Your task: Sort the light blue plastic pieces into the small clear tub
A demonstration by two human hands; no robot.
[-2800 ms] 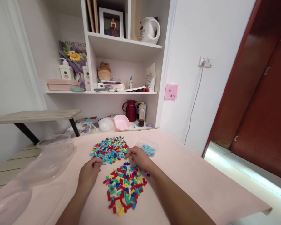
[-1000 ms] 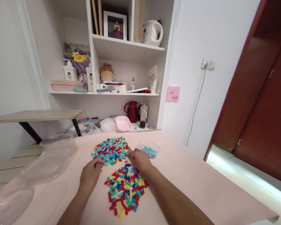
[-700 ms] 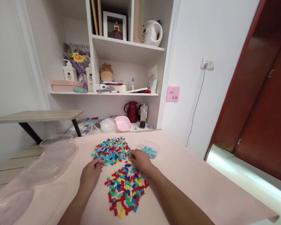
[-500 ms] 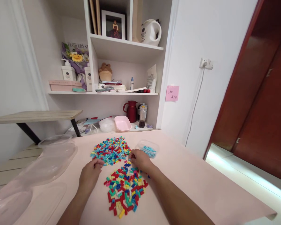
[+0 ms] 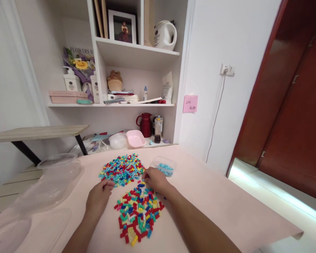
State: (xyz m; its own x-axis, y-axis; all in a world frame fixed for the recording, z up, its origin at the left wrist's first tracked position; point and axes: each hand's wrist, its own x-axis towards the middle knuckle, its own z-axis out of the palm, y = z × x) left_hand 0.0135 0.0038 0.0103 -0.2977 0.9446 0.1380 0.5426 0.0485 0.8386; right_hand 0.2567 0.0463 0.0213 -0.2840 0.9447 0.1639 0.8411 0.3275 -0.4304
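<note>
The far pile (image 5: 122, 168) of small toy bricks lay ahead of both hands, between them and slightly beyond, with its longer spread running left to right. The right hand (image 5: 156, 179) was at its right edge, and the left hand (image 5: 99, 195) was at its near left edge. A clear tub (image 5: 174, 164) sat just beyond the right hand and to its right, its long side also running roughly left to right, so the right hand was much the nearer to it. The near pile (image 5: 138, 214) stretched from near to far between the forearms.

The right hand's fingers were bent down and drawn in towards the thumb; whether they pinched a brick could not be told, as the hand's own back hid the tips. The left hand was loosely curled, its thumb and forefinger close, with no brick to be made out there.

Counted, there were two loose piles, one tub with light blue bricks (image 5: 165, 169) in it, one pink bowl (image 5: 136, 139) and one red jug (image 5: 146, 125) at the far side. The bricks themselves were too many and too small to count.
</note>
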